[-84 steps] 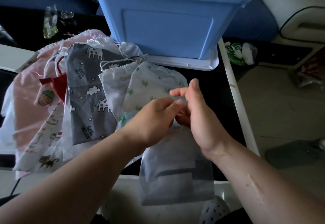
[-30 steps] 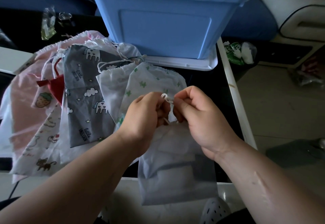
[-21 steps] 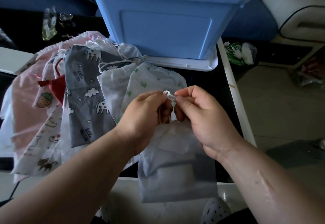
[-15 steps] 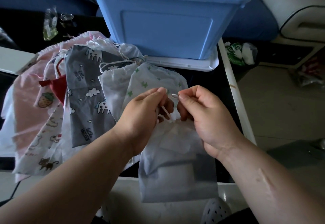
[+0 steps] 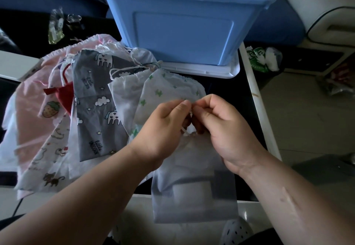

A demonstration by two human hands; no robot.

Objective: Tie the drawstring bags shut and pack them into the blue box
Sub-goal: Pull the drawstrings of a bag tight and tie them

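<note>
Drawstring [image 5: 184, 130] pinched by left hand [image 5: 163, 129], right hand [image 5: 226, 129] | fingers [image 5: 184, 105] now meeting | bag [image 5: 194, 187] unmoved

On the right hand [image 5: 221, 129] the raised fingers have curled in; it and the left hand [image 5: 163, 129] now pinch the white drawstring [image 5: 183, 130], its small loop above their fingertips gone.

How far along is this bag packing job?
Nothing shows as packed; little inside the blue box is visible. The left hand and right hand pinch the white cord at the neck of the frosted bag. The grey unicorn bag, cactus bag and others lie piled outside the box.
</note>
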